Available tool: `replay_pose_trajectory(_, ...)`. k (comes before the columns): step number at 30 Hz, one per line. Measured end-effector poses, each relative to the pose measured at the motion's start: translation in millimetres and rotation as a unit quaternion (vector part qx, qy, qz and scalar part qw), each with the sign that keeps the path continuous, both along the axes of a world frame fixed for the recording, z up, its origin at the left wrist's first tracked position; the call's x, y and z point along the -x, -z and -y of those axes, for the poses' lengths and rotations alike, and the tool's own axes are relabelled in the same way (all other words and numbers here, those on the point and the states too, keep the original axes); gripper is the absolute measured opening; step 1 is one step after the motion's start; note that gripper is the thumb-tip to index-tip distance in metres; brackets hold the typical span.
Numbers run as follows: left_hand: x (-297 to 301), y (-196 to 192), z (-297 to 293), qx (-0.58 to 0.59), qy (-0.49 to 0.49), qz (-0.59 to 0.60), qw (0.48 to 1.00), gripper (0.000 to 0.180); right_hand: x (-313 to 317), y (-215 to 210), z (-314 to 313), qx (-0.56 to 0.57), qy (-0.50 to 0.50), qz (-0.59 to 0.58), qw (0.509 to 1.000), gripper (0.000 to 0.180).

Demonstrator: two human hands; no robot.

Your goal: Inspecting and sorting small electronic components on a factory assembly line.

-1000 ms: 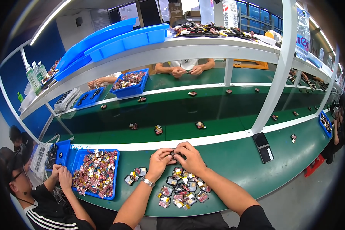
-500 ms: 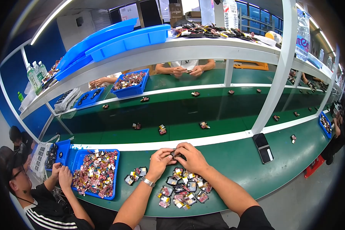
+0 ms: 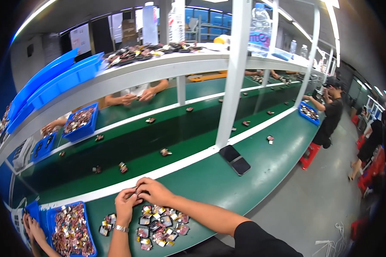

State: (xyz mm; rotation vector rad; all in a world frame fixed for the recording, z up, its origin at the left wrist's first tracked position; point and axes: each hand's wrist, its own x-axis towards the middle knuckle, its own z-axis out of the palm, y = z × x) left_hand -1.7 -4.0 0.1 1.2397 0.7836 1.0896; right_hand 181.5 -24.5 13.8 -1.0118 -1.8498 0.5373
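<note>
My left hand (image 3: 125, 204), with a metal-banded watch (image 3: 122, 228) at its wrist, and my right hand (image 3: 157, 192) meet over the green table near the white rail. Their fingertips pinch a small dark part, mostly hidden by the fingers; its kind cannot be made out. Just below my hands lies a pile of small electronic modules (image 3: 162, 224), with clear-and-black casings, reddish boards and yellow and white pieces. A smaller group of similar modules (image 3: 107, 224) sits left of my left wrist.
A blue bin (image 3: 90, 233) full of reddish parts stands at left, beside a co-worker's hands (image 3: 32, 225). A dark phone-like device (image 3: 235, 160) lies by the upright post (image 3: 232, 77). Beyond the white rail (image 3: 176, 163), modules (image 3: 165, 152) dot a dark green belt.
The view has swung to the right, so the table and my hands appear farther left and more of the aisle shows. My hands still pinch the small part together.
</note>
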Motion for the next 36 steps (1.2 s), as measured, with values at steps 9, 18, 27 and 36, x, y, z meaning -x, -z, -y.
replay_pose_trajectory(9, -9, -2, -3, 0.024, 0.038, 0.034, 0.998, 0.018, -16, 3, -3, 0.059, -0.028, -0.046, 0.997, 0.014)
replay_pose_trajectory(18, 5, 3, -4, 0.032, 0.090, 0.044, 0.994, 0.030, -58, -141, 4, -0.103, 0.001, -0.254, 0.962, 0.012)
replay_pose_trajectory(27, -6, -3, -1, 0.019, 0.099, 0.002, 0.995, 0.022, -194, -387, -51, -0.111, 0.358, -0.169, 0.912, 0.040)
replay_pose_trajectory(36, -4, -2, -7, 0.015, 0.092, -0.011, 0.996, 0.018, -175, -161, -16, -0.202, 0.307, -0.099, 0.925, 0.008)
